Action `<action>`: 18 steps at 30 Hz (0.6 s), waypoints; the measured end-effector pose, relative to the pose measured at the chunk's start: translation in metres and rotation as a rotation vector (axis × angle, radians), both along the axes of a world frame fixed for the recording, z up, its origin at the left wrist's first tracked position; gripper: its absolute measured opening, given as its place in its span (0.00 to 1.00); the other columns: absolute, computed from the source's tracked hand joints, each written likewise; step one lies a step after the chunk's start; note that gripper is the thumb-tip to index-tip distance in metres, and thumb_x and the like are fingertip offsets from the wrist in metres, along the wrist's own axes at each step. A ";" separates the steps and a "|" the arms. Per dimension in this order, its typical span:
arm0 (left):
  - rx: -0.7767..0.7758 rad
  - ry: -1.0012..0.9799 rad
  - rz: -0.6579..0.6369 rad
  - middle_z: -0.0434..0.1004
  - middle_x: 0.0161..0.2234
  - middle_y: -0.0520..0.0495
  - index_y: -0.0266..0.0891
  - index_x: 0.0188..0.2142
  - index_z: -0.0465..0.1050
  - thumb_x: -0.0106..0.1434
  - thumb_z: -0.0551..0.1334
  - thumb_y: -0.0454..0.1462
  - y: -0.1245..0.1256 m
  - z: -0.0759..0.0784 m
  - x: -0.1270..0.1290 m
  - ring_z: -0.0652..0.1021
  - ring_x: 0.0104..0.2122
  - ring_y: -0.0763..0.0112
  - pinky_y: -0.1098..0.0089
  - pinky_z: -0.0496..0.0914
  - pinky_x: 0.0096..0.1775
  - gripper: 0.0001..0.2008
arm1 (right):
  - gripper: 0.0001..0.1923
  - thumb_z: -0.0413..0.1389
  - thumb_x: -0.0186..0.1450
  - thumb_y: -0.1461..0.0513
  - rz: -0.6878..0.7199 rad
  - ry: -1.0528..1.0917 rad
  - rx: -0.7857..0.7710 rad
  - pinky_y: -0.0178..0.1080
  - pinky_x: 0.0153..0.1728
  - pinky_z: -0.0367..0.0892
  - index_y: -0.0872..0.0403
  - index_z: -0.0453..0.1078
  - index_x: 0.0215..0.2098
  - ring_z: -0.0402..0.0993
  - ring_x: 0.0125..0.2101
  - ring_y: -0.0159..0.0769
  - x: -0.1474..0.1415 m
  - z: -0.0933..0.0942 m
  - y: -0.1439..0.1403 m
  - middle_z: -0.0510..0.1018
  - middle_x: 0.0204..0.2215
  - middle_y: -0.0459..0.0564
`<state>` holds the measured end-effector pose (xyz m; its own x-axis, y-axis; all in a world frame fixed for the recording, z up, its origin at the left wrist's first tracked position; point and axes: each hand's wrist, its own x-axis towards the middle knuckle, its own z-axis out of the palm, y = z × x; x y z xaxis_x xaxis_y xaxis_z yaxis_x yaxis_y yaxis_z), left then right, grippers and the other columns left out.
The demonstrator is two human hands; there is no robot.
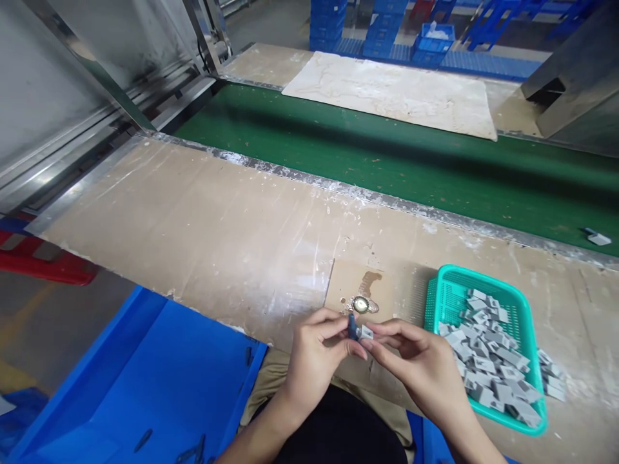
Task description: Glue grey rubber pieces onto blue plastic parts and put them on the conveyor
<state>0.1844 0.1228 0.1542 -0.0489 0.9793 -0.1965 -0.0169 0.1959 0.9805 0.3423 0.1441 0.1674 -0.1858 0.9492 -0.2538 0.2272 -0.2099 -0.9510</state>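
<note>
Between thumb and fingers, my left hand [314, 354] pinches a small dark blue plastic part [353, 327]. My right hand [416, 357] grips a small light grey plastic block [366, 332] by its right side. The two pieces meet or nearly meet in front of my lap; whether they are joined I cannot tell. Just beyond my fingertips, a small round metal-rimmed piece [360, 304] sits in a wet patch on a cardboard sheet [341, 277]. To the right of my right hand stands a green plastic basket [525, 309] holding many grey blocks [483, 364].
More grey blocks [551, 374] lie right of the basket. A blue bin [116, 380] at lower left holds a few dark parts [144, 440]. Past the worktable [232, 219] runs a green conveyor belt [338, 148], with a grey-and-blue piece [598, 238] on its right end.
</note>
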 end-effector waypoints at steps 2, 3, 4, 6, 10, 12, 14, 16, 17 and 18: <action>0.059 0.080 -0.017 0.73 0.30 0.48 0.43 0.31 0.80 0.55 0.66 0.34 0.001 0.000 0.000 0.74 0.31 0.70 0.73 0.71 0.34 0.05 | 0.08 0.64 0.54 0.59 0.013 0.007 0.001 0.38 0.31 0.76 0.52 0.76 0.31 0.79 0.29 0.40 -0.001 -0.002 0.003 0.82 0.31 0.50; 0.080 0.108 -0.023 0.73 0.30 0.48 0.43 0.32 0.80 0.55 0.65 0.32 0.001 -0.001 0.000 0.74 0.31 0.70 0.73 0.71 0.34 0.06 | 0.08 0.64 0.53 0.58 0.020 0.012 -0.001 0.38 0.31 0.76 0.53 0.76 0.32 0.79 0.29 0.40 -0.002 -0.003 0.003 0.82 0.31 0.50; 0.096 0.136 -0.029 0.72 0.30 0.49 0.43 0.33 0.80 0.56 0.64 0.30 0.002 -0.001 0.001 0.74 0.32 0.70 0.74 0.71 0.34 0.08 | 0.09 0.64 0.53 0.58 0.021 0.015 -0.004 0.38 0.31 0.76 0.53 0.77 0.32 0.79 0.29 0.40 -0.003 -0.004 0.003 0.82 0.31 0.50; 0.114 0.179 -0.039 0.72 0.31 0.49 0.42 0.37 0.79 0.56 0.63 0.28 0.003 -0.004 0.004 0.75 0.32 0.71 0.73 0.72 0.34 0.11 | 0.10 0.64 0.54 0.57 0.021 0.017 -0.022 0.38 0.32 0.76 0.53 0.77 0.32 0.80 0.30 0.41 -0.004 -0.004 0.004 0.82 0.31 0.51; 0.157 0.168 -0.058 0.70 0.40 0.48 0.49 0.50 0.71 0.52 0.69 0.36 0.006 -0.009 0.001 0.76 0.37 0.68 0.68 0.74 0.40 0.25 | 0.13 0.62 0.55 0.55 0.029 -0.143 0.039 0.41 0.33 0.75 0.54 0.77 0.34 0.80 0.31 0.44 0.018 0.003 0.028 0.82 0.30 0.53; 0.156 0.201 0.025 0.69 0.45 0.46 0.51 0.53 0.67 0.52 0.68 0.42 0.006 -0.011 -0.013 0.76 0.41 0.65 0.64 0.72 0.45 0.28 | 0.13 0.61 0.55 0.54 -0.045 -0.380 0.180 0.42 0.34 0.74 0.54 0.77 0.34 0.79 0.32 0.45 0.045 0.009 0.059 0.82 0.30 0.53; 0.110 0.322 0.255 0.71 0.45 0.45 0.48 0.52 0.69 0.57 0.63 0.45 0.004 -0.016 -0.038 0.75 0.42 0.64 0.62 0.70 0.48 0.22 | 0.13 0.61 0.54 0.54 -0.185 -0.611 0.317 0.43 0.33 0.73 0.53 0.77 0.34 0.79 0.31 0.46 0.080 0.012 0.101 0.82 0.29 0.53; 0.061 0.510 0.628 0.74 0.41 0.44 0.42 0.48 0.72 0.60 0.59 0.46 -0.002 -0.028 -0.070 0.76 0.39 0.63 0.58 0.68 0.49 0.19 | 0.10 0.61 0.52 0.58 -0.360 -0.736 0.379 0.43 0.33 0.72 0.55 0.77 0.31 0.78 0.29 0.45 0.114 0.012 0.145 0.81 0.25 0.53; 0.051 0.590 0.801 0.74 0.40 0.43 0.40 0.48 0.71 0.60 0.58 0.47 -0.006 -0.036 -0.087 0.76 0.38 0.61 0.56 0.68 0.48 0.20 | 0.08 0.62 0.51 0.60 -0.444 -0.778 0.397 0.43 0.34 0.71 0.55 0.76 0.29 0.78 0.29 0.45 0.129 0.011 0.166 0.81 0.24 0.53; 0.042 0.646 0.936 0.73 0.39 0.43 0.37 0.50 0.70 0.61 0.56 0.47 -0.012 -0.045 -0.104 0.75 0.38 0.60 0.54 0.69 0.47 0.22 | 0.07 0.61 0.51 0.61 -0.490 -0.801 0.402 0.43 0.36 0.71 0.56 0.75 0.28 0.78 0.30 0.45 0.141 0.009 0.183 0.80 0.23 0.53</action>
<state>0.0809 0.1106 0.1090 -0.8445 0.5102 0.1629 0.3714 0.3387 0.8645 0.4838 0.3273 0.1763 0.3301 0.9176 0.2214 0.8022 -0.1492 -0.5781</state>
